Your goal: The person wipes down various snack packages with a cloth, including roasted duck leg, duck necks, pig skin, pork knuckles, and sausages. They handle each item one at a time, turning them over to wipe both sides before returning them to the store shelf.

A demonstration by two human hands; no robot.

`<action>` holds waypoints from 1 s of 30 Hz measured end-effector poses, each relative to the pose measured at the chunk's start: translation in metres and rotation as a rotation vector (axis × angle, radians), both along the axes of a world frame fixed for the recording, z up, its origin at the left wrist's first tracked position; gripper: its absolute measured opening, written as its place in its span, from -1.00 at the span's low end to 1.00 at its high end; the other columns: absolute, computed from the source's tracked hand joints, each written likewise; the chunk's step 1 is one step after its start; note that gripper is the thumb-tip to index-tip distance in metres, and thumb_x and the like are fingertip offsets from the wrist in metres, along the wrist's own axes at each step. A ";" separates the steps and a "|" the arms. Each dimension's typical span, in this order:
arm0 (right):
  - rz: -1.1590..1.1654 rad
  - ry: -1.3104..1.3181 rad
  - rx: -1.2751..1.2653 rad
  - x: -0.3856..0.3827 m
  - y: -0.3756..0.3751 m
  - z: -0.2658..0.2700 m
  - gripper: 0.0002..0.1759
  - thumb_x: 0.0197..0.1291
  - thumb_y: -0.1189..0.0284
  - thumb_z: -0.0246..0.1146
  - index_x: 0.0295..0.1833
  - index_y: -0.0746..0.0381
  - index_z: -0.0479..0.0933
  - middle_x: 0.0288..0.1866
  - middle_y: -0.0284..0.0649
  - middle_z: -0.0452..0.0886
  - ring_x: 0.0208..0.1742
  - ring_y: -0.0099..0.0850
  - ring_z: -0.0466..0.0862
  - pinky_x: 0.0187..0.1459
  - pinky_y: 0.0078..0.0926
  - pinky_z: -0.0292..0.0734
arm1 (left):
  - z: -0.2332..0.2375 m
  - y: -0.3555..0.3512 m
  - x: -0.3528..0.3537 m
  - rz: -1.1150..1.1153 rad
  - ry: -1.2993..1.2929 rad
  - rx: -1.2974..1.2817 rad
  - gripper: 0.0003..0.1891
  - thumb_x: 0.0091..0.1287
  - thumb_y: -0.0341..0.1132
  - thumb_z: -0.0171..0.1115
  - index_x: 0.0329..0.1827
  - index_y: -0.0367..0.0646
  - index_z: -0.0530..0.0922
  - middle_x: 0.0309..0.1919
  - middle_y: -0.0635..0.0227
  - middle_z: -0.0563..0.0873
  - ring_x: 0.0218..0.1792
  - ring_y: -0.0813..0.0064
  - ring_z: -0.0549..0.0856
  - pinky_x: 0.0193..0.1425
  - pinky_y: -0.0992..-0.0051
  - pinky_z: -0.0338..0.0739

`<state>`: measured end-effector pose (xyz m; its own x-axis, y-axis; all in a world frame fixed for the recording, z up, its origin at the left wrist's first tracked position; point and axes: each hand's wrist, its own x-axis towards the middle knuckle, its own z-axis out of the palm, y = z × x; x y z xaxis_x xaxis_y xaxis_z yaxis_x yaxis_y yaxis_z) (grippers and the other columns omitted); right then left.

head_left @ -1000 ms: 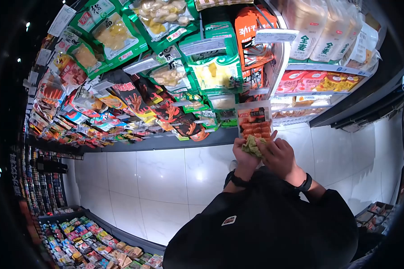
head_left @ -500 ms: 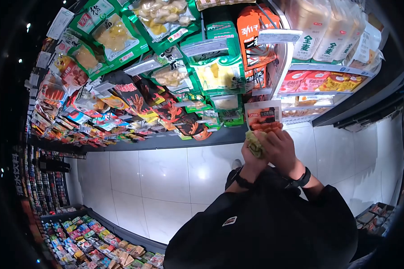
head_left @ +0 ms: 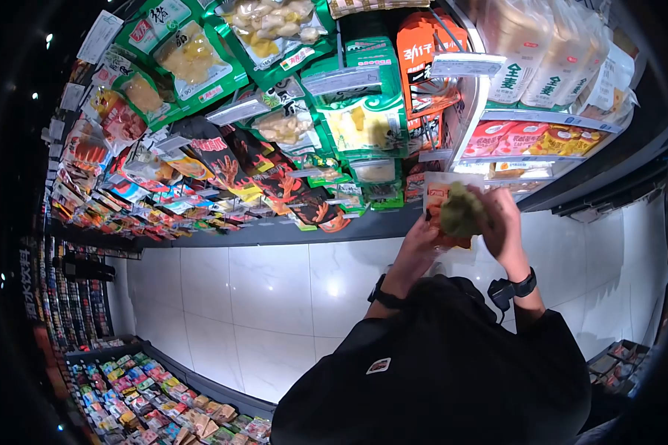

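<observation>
The green cloth (head_left: 462,210) hides most of the snack packet (head_left: 436,194); its print is blurred, and the top-row bags (head_left: 271,22) are cropped.

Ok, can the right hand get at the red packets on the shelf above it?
Probably yes: the red packets sit just above the right hand, nothing between, but it grips a green cloth and the left hand holds a snack packet.

White glossy floor tiles (head_left: 267,297) w/ lamp glare; peg rack (head_left: 223,148) of snack pkts above, bread shelf (head_left: 542,119) right, low shelf (head_left: 156,400) btm-left.
</observation>
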<state>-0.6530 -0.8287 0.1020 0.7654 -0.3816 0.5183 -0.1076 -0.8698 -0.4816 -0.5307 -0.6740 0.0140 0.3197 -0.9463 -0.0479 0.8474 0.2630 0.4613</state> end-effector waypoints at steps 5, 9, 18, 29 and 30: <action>-0.310 -0.314 0.457 -0.014 -0.029 -0.013 -0.75 0.46 0.60 0.14 0.16 0.41 0.60 -0.22 -0.12 0.49 -0.14 -0.37 0.56 -0.04 -0.44 0.47 | -0.010 0.002 0.007 -0.048 -0.007 -0.148 -0.14 0.47 -0.17 0.35 0.71 0.00 0.01 0.49 0.05 0.44 0.42 0.24 0.56 0.43 0.14 0.54; 0.035 -0.145 0.622 -0.004 0.014 -0.040 -0.77 0.38 0.61 0.14 0.08 0.42 0.57 -0.15 -0.07 0.52 -0.11 -0.20 0.59 -0.04 -0.40 0.48 | -0.015 -0.006 -0.008 -0.117 -0.059 -0.011 -0.11 0.50 -0.14 0.33 0.75 0.25 -0.06 0.53 0.13 0.41 0.43 0.31 0.55 0.41 0.12 0.56; -0.051 -0.039 0.032 0.015 0.042 -0.039 -0.29 -0.06 0.59 0.43 0.34 0.21 0.59 -0.12 -0.14 0.54 -0.09 -0.13 0.60 -0.06 -0.20 0.56 | -0.019 -0.014 -0.018 0.016 0.421 -0.120 -0.39 0.65 0.21 -0.26 0.57 0.08 0.34 0.46 0.30 0.50 0.44 0.26 0.53 0.54 -0.02 0.37; 0.088 0.022 -0.186 0.027 0.042 -0.025 -0.43 -0.06 0.47 0.39 0.19 0.15 0.68 -0.19 -0.21 0.51 -0.12 -0.17 0.59 0.02 -0.17 0.52 | -0.012 -0.015 -0.018 0.077 0.482 -0.012 -0.35 0.60 0.29 -0.21 0.54 0.11 0.39 0.37 0.34 0.58 0.37 0.24 0.58 0.55 -0.13 0.31; 0.097 0.013 -0.214 0.029 0.039 -0.027 -0.43 -0.05 0.45 0.39 0.20 0.14 0.68 -0.19 -0.22 0.51 -0.13 -0.18 0.58 0.01 -0.18 0.51 | -0.012 -0.015 -0.017 0.051 0.511 -0.077 -0.36 0.59 0.25 -0.19 0.54 0.09 0.38 0.39 0.31 0.56 0.40 0.22 0.55 0.57 -0.09 0.31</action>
<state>-0.6239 -0.7899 0.0753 0.8000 -0.1884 0.5697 -0.0236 -0.9586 -0.2838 -0.5479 -0.6887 0.0017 0.3197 -0.9370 -0.1408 0.9445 0.3269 -0.0308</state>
